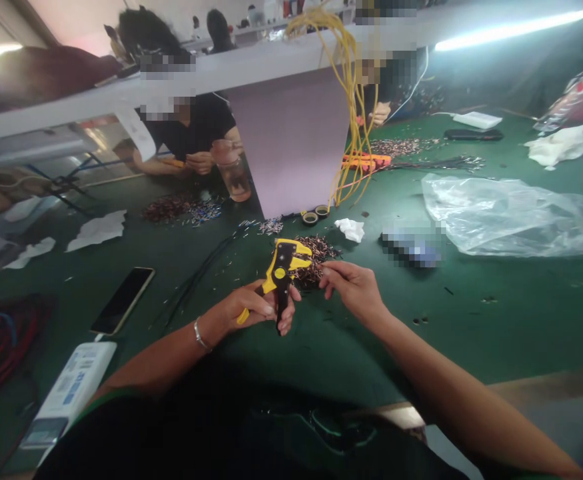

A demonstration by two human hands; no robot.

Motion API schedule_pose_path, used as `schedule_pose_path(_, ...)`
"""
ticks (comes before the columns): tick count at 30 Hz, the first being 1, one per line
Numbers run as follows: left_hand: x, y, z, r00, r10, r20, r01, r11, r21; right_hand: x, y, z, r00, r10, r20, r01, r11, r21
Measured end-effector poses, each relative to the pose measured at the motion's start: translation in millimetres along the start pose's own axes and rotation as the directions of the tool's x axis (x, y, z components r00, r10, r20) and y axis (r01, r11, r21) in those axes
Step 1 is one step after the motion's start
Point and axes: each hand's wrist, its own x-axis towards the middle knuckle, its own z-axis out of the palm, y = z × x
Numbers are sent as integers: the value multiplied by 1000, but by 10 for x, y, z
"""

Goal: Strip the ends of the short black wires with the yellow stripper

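Note:
My left hand (256,303) is wrapped round the handles of a yellow and black wire stripper (281,263), its head pointing up and to the right. Close to the stripper's jaws, my right hand (354,287) has thumb and forefinger pinched together. Whatever those fingertips hold is too small to make out. Behind and beneath the stripper lies a heap of short dark and copper-coloured wire pieces (324,248), partly covered by the tool and my right fingers.
On the green table (471,320) lie a phone (122,300), a white power strip (74,383), crumpled tissue (351,230), tape rolls (311,218) and a clear plastic bag (511,213). Yellow wires (354,113) hang from the shelf. Co-workers' hands (200,162) are across the table.

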Motion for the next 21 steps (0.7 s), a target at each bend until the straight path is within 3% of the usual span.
schedule_pose_path(21, -20, 37, 107, 994, 41, -102, -36, 998, 49, 7, 47, -2, 1000, -6, 17, 6, 1000, 10)
